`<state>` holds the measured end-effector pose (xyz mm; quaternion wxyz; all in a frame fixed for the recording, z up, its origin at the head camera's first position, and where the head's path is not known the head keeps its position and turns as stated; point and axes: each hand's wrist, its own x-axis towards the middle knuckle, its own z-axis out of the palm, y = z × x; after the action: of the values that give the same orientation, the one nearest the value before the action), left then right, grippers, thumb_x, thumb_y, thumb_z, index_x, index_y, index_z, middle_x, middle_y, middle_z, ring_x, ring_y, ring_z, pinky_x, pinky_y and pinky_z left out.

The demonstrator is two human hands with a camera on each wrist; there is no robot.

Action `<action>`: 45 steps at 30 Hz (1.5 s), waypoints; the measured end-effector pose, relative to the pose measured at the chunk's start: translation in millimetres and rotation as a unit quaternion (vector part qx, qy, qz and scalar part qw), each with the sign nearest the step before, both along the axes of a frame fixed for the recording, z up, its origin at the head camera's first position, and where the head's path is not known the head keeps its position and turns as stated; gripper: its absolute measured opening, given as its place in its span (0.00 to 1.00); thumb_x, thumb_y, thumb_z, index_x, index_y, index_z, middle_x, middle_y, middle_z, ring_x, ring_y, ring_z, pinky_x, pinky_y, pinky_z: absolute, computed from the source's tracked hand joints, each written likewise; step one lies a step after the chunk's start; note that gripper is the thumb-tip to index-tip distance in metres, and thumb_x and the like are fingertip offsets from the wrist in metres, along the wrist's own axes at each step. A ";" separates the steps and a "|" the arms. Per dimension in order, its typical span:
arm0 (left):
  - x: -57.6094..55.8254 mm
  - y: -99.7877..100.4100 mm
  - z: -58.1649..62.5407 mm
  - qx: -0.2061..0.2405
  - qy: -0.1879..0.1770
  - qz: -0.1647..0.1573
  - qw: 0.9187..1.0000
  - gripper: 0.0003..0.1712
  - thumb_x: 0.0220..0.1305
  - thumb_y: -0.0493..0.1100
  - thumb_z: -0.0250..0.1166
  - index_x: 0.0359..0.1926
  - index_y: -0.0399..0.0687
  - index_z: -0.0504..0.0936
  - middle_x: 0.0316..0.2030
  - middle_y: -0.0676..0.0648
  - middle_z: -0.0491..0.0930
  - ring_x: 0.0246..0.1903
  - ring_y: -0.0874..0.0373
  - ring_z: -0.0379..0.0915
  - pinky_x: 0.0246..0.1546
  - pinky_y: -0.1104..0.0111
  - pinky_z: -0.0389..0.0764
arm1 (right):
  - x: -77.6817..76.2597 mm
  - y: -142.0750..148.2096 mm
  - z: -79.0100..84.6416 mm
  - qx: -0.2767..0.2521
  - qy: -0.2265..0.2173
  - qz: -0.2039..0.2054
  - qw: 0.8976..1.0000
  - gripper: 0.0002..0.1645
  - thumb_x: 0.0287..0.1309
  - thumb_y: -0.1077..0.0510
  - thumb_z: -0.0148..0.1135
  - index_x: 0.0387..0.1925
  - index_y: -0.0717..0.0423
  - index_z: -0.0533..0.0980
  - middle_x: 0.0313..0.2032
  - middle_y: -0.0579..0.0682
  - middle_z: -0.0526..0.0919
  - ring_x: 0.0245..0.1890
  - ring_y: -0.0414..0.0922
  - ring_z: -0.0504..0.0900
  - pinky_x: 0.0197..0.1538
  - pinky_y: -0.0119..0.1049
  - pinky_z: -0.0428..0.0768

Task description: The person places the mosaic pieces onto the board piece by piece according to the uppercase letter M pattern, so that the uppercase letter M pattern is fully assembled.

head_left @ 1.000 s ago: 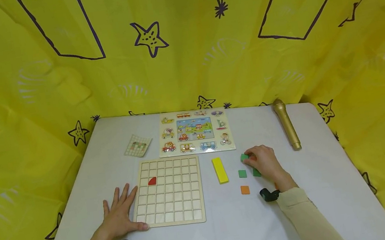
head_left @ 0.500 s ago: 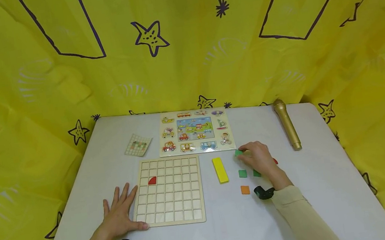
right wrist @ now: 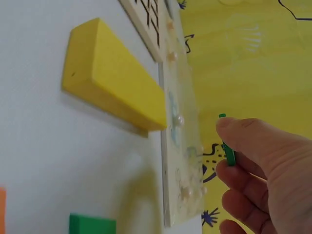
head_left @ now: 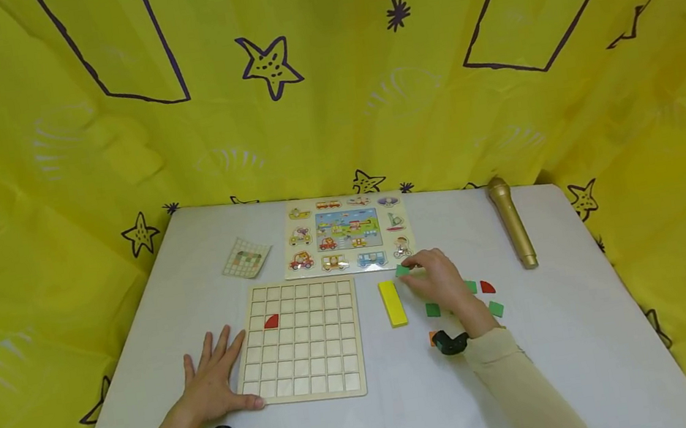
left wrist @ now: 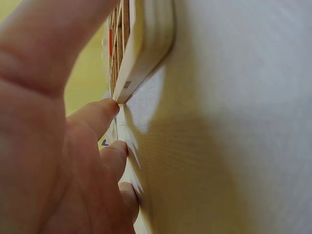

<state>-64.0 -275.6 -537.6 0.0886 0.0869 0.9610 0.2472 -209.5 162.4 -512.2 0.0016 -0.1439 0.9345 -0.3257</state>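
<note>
My right hand pinches a green square tile between thumb and fingers, raised over the table just right of the yellow block. My left hand lies spread at the left side of a wooden grid board, its thumb at the near left corner and its index fingertip at the board's edge. One red quarter-round tile sits in a cell toward the board's upper left. Below the right hand lie a loose green tile and an orange tile, partly covered by the wrist camera.
Behind the grid board lies a picture puzzle board with vehicle pieces. A small pattern card is at its left. A gold microphone rests at the back right. Another red quarter-round tile and green tile lie beyond the right forearm.
The right hand has carried the green tile leftward and slightly farther back, toward the yellow block, uncovering the tiles to its right. The left hand has stayed in place.
</note>
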 end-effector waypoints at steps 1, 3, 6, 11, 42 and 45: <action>0.0 0.0 -0.1 0.000 0.000 0.000 1.000 0.77 0.26 0.77 0.75 0.74 0.43 0.56 0.74 0.33 0.44 0.71 0.31 0.29 0.57 0.29 0.27 | -0.7 -2.8 0.9 0.000 -0.002 0.001 1.000 0.17 0.56 0.52 0.72 0.45 0.57 0.84 0.43 0.51 0.83 0.43 0.50 0.74 0.49 0.45 0.74; 0.0 -0.1 -0.3 0.000 0.000 -0.001 1.000 0.77 0.26 0.77 0.74 0.74 0.43 0.56 0.74 0.33 0.44 0.71 0.31 0.29 0.57 0.29 0.27 | -1.8 -8.9 3.4 -0.004 -0.008 0.005 1.000 0.17 0.56 0.53 0.71 0.45 0.58 0.83 0.44 0.51 0.83 0.40 0.49 0.74 0.45 0.43 0.76; -0.1 -0.3 -0.9 -0.002 0.000 -0.001 1.000 0.77 0.26 0.77 0.74 0.75 0.43 0.55 0.74 0.33 0.44 0.71 0.31 0.29 0.57 0.29 0.27 | -2.4 -18.3 6.2 -0.010 -0.013 0.013 1.000 0.17 0.57 0.53 0.71 0.45 0.57 0.83 0.44 0.51 0.82 0.39 0.49 0.76 0.44 0.43 0.77; -0.4 -0.6 -1.3 -0.004 0.000 -0.001 1.000 0.77 0.26 0.77 0.74 0.74 0.43 0.56 0.74 0.33 0.44 0.71 0.31 0.29 0.57 0.29 0.27 | -3.1 -36.4 6.7 -0.014 -0.008 0.032 0.999 0.16 0.56 0.54 0.72 0.44 0.57 0.84 0.44 0.50 0.82 0.38 0.48 0.77 0.43 0.43 0.77; -0.9 -2.9 -4.3 -0.001 0.004 0.001 1.000 0.77 0.27 0.78 0.74 0.75 0.43 0.56 0.74 0.34 0.44 0.71 0.31 0.28 0.58 0.29 0.27 | 12.3 -143.6 -7.9 0.015 -0.002 0.165 0.986 0.16 0.60 0.50 0.69 0.46 0.54 0.83 0.42 0.45 0.82 0.44 0.44 0.80 0.50 0.38 0.76; -0.6 -2.9 -4.2 0.003 0.003 0.001 1.000 0.77 0.27 0.76 0.74 0.74 0.42 0.56 0.74 0.34 0.44 0.71 0.31 0.28 0.58 0.29 0.26 | 15.1 -151.5 -9.4 0.019 0.006 0.177 0.984 0.16 0.60 0.50 0.69 0.45 0.55 0.83 0.43 0.46 0.83 0.46 0.45 0.80 0.53 0.39 0.75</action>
<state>-64.6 -278.5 -541.8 0.0848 0.0867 0.9606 0.2501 -194.4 10.9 -521.6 0.0563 -0.3084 0.9003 -0.3019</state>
